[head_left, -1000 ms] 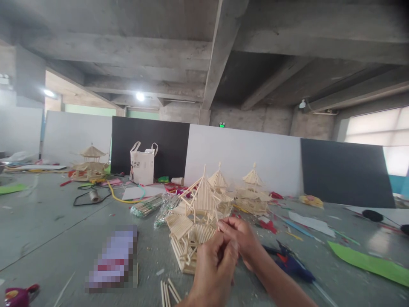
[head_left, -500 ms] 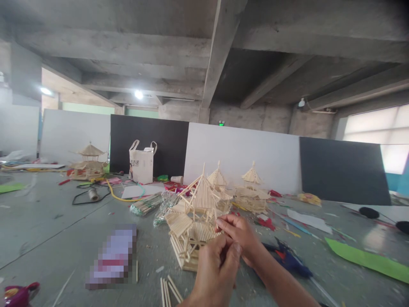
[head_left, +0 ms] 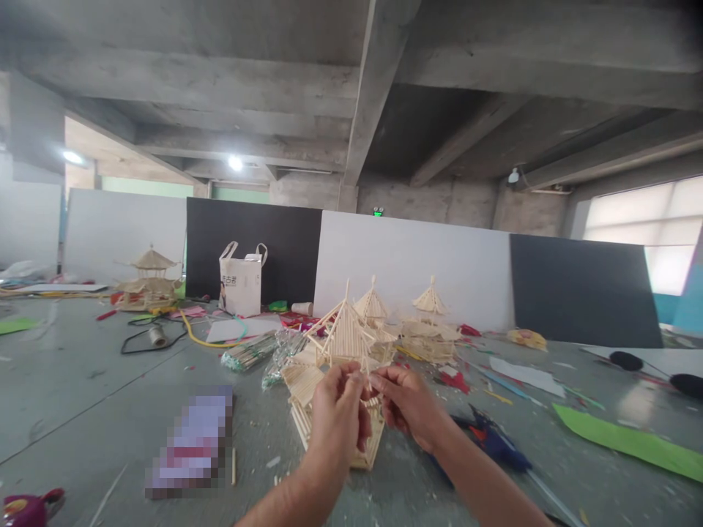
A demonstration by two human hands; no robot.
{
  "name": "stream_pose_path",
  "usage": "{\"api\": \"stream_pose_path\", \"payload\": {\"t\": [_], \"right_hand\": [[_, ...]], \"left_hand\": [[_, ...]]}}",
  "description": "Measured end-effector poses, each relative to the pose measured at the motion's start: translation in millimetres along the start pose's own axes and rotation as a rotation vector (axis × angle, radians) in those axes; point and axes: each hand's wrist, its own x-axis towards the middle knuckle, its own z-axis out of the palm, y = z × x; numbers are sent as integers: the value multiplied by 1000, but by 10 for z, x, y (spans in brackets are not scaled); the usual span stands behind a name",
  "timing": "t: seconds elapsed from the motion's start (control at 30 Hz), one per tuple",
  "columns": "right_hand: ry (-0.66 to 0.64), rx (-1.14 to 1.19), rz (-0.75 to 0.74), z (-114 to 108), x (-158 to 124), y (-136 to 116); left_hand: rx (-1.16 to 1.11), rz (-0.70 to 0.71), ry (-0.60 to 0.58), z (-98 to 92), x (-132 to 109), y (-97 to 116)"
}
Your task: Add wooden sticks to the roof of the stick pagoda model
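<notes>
Wooden model (head_left: 347, 333), upright, just beyond the left hand (head_left: 336, 413); right hand (head_left: 411, 406) at its near right; both curled, grasp indiscernible.

Dim ceiling (head_left: 209, 29); a lamp (head_left: 235, 162) glares beyond and left of the left grip (head_left: 335, 413), a hazy window (head_left: 645, 234) far right; stretched edges.

Grey tabletop (head_left: 110, 421) under foremost stick pavilion (head_left: 346, 335), stick bundle (head_left: 250, 353), blue tool (head_left: 504, 443), green strip (head_left: 626, 441), white bag (head_left: 244, 289).
</notes>
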Motion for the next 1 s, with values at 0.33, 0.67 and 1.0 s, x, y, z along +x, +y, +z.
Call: {"api": "stream_pose_path", "payload": {"t": [0.33,0.67,1.0], "right_hand": [[-23,14,-12,4,-28,-68],[-67,22,-40,-22,-21,-61],[-63,41,-23,-41,-13,-71]], "left_hand": [[-63,-111,-26,58,60,66],[-204,-244,-47,97,155,53],[-353,-357,13,177,232,64]]}}
